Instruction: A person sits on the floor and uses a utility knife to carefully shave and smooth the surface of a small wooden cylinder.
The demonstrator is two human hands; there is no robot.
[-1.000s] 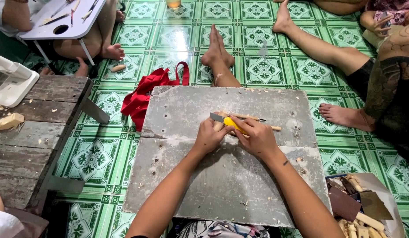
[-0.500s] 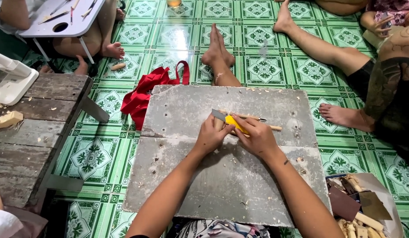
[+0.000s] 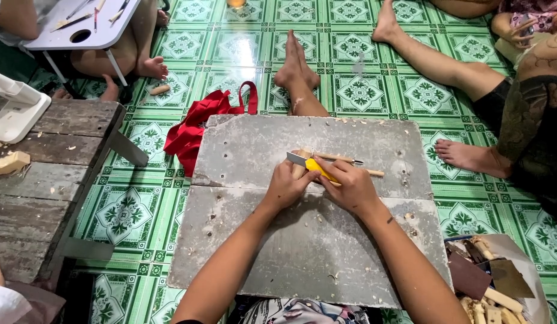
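The yellow-handled knife (image 3: 311,166) has edged slightly along the wooden stick (image 3: 344,165) – hands barely shifted

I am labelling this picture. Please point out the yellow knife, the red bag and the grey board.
yellow knife (image 3: 319,168), head view, on its yellow handle.
red bag (image 3: 194,129), head view, on the crumpled cloth body.
grey board (image 3: 254,144), head view, on a bare upper-left part.

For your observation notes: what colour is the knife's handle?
Yellow; the knife shows best in the head view.
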